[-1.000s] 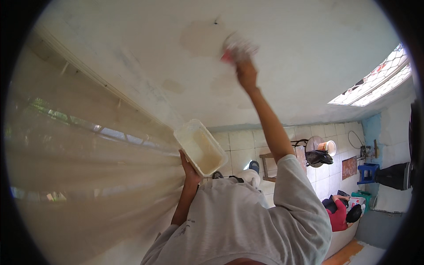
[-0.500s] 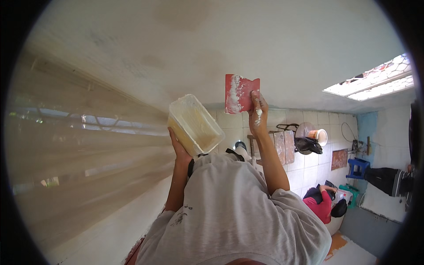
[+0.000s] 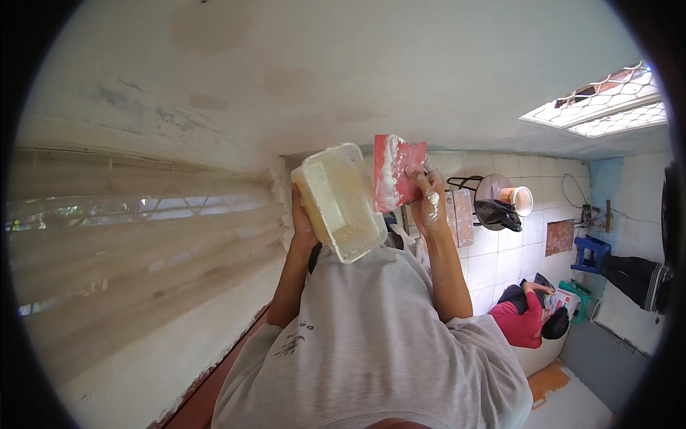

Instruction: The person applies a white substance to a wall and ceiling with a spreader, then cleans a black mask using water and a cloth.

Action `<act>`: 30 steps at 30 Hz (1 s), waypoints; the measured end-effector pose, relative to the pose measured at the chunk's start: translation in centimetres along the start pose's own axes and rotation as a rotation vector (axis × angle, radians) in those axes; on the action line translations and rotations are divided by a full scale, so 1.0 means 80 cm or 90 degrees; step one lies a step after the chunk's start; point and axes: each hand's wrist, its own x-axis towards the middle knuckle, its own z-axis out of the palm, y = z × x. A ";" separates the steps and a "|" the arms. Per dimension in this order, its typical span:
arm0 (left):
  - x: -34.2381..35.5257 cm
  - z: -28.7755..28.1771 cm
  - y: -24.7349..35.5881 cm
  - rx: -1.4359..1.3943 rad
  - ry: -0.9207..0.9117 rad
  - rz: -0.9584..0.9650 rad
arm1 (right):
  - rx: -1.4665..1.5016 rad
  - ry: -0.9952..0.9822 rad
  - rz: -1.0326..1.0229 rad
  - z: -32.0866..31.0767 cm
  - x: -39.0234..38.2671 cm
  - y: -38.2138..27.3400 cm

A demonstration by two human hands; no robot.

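Observation:
My left hand [image 3: 304, 220] is closed around the side of a clear plastic tub [image 3: 343, 204], tilted so that its inside shows. Pale filler coats the walls of the tub. Just to the right, my right hand [image 3: 429, 200] grips a flat red putty spreader [image 3: 400, 168]. White filler is smeared along the spreader's left part, and more sticks to my right hand near the thumb. The spreader's left edge is close to the tub's right rim; I cannot tell whether they touch.
Ahead is a patchy pale wall [image 3: 300, 79]. A sheer curtain [image 3: 143, 236] hangs at the left. Below right are a round stool [image 3: 491, 189] with a black bag and a bucket [image 3: 522, 201], a blue stool [image 3: 592, 254], a seated person in red [image 3: 522, 325] and another person's dark-trousered legs [image 3: 632, 282].
The tub has shifted right and turned more upright. My right hand has brought the spreader slightly down, beside the tub's rim. The whole view has also shifted a little.

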 end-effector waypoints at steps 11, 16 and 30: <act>0.004 0.063 -0.059 0.033 -0.110 -0.012 | -0.261 -0.015 -0.023 -0.016 0.016 -0.047; 0.007 0.079 -0.085 0.043 -0.076 0.020 | -0.321 -0.048 0.012 -0.023 0.015 -0.064; -0.001 0.086 -0.087 0.027 -0.031 -0.079 | -0.522 -0.107 -0.261 -0.055 0.041 -0.077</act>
